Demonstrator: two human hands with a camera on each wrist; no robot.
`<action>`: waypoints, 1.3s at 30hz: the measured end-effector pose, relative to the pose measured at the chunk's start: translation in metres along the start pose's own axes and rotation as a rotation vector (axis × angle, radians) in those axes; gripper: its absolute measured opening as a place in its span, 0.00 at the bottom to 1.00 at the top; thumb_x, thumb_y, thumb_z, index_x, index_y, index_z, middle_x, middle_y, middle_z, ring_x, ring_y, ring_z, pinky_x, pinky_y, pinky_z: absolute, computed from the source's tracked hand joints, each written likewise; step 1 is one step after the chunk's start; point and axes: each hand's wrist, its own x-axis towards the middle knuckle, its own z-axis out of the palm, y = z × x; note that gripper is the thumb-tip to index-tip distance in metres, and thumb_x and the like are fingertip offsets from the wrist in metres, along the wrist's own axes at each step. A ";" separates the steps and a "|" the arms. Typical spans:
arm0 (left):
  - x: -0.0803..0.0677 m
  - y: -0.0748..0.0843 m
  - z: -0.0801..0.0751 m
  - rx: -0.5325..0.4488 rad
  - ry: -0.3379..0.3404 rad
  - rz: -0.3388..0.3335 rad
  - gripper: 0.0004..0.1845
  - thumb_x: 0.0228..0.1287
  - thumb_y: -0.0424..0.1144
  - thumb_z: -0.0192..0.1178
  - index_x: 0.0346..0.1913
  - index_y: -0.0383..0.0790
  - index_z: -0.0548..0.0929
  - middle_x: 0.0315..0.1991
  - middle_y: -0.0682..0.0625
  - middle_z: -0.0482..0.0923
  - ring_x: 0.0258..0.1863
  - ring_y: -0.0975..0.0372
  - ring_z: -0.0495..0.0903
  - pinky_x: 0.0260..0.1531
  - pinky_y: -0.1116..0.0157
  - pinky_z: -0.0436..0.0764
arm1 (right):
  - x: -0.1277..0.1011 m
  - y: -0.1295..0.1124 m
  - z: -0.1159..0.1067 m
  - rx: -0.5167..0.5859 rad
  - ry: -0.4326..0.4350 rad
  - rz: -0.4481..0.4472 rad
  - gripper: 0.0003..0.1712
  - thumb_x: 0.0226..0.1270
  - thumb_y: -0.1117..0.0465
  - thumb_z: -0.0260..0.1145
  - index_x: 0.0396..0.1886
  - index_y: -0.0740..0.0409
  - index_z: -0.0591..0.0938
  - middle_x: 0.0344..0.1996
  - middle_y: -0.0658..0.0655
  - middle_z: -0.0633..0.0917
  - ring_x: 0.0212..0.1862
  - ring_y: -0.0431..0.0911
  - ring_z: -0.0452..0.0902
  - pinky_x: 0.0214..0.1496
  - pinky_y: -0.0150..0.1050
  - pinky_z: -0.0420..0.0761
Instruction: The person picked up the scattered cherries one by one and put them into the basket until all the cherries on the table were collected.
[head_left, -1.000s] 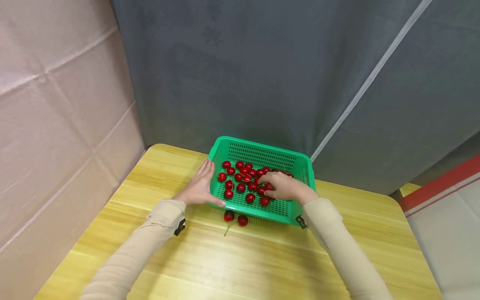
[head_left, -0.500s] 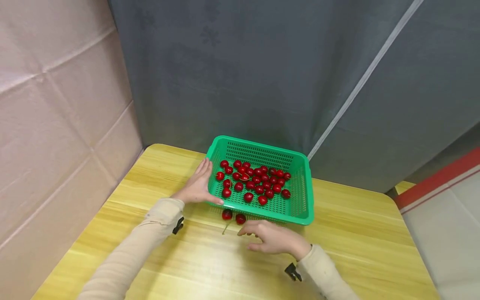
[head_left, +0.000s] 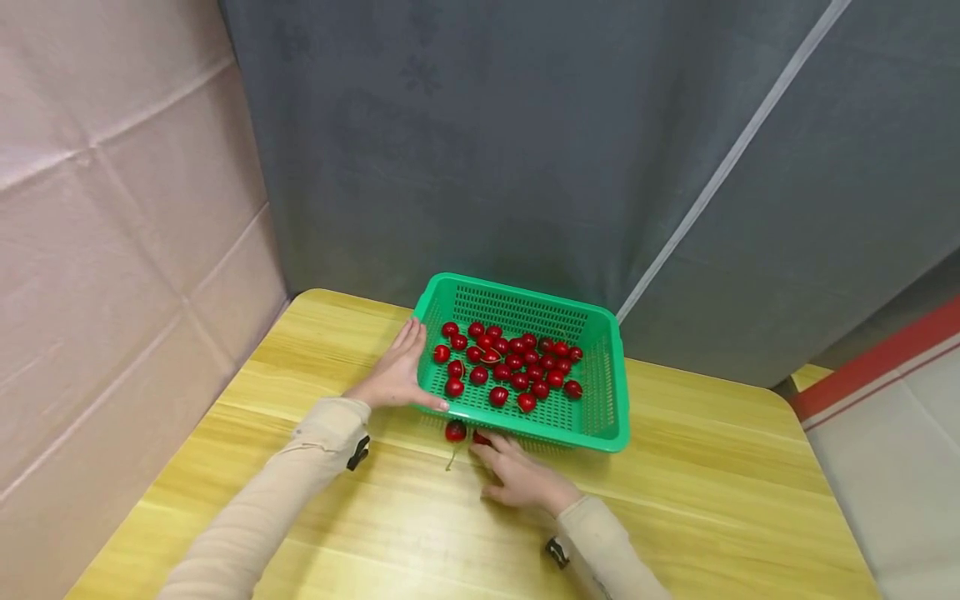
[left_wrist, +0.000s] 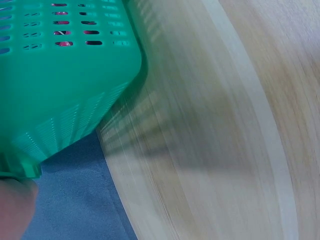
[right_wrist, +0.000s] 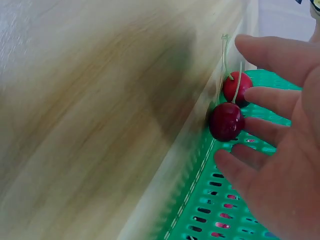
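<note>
A green plastic basket (head_left: 617,392) with slotted walls stands on the table, several red cherries (head_left: 501,372) spread over its floor. My left hand (head_left: 395,375) rests on the basket's left end, thumb along the front rim and fingers on the left rim. Two cherries with stems lie on the wood just before the front wall: a left one (head_left: 455,431) and a dark red one (right_wrist: 226,122). Around that dark cherry my right hand (head_left: 521,475) reaches with spread fingers, fingertips right at its side and thumb apart. In the head view the fingers partly cover it.
The wooden table (head_left: 712,483) has its back edge along a dark grey curtain (head_left: 465,150). Pale cloth (head_left: 127,275) hangs on the left. A red-and-white panel (head_left: 892,375) borders the right side.
My right hand has come out of the basket, over the front rim, and down to the right cherry on the table. The left hand stays on the basket.
</note>
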 end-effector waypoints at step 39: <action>0.000 0.001 0.000 0.003 0.002 0.005 0.75 0.25 0.71 0.67 0.68 0.26 0.40 0.70 0.35 0.30 0.70 0.49 0.30 0.67 0.53 0.44 | -0.009 0.002 -0.010 0.017 0.152 -0.236 0.11 0.47 0.72 0.66 0.32 0.58 0.79 0.32 0.48 0.75 0.36 0.37 0.73 0.40 0.22 0.75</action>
